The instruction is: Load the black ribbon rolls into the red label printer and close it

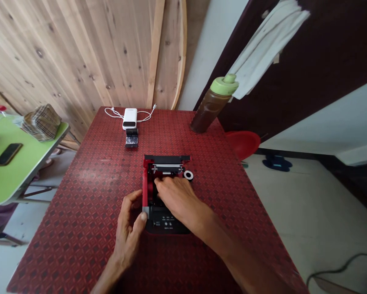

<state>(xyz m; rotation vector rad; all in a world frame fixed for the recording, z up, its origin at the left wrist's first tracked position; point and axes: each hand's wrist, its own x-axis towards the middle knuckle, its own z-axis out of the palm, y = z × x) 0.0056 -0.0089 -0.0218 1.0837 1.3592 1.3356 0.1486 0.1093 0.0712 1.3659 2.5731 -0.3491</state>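
Observation:
A black and red receipt printer (pixel 167 222) lies open in the middle of the red patterned table (pixel 79 196), with a metal rod across its upper end. My left hand (pixel 128 228) grips its near left corner, thumb on the front edge. My right hand (pixel 177 196) reaches in from the right, fingers down inside the open compartment, which they largely hide. What those fingers touch does not show. A small white ring (pixel 188 175) with a black centre lies just past the printer's right side, near my right hand.
At the table's far end are a white power bank (pixel 130 118) with its cable and a small black object (pixel 131 138). A brown bottle with a green cap (pixel 215 102) leans at the far right corner. A green table (pixel 24 171) holding a phone (pixel 8 154) stands left.

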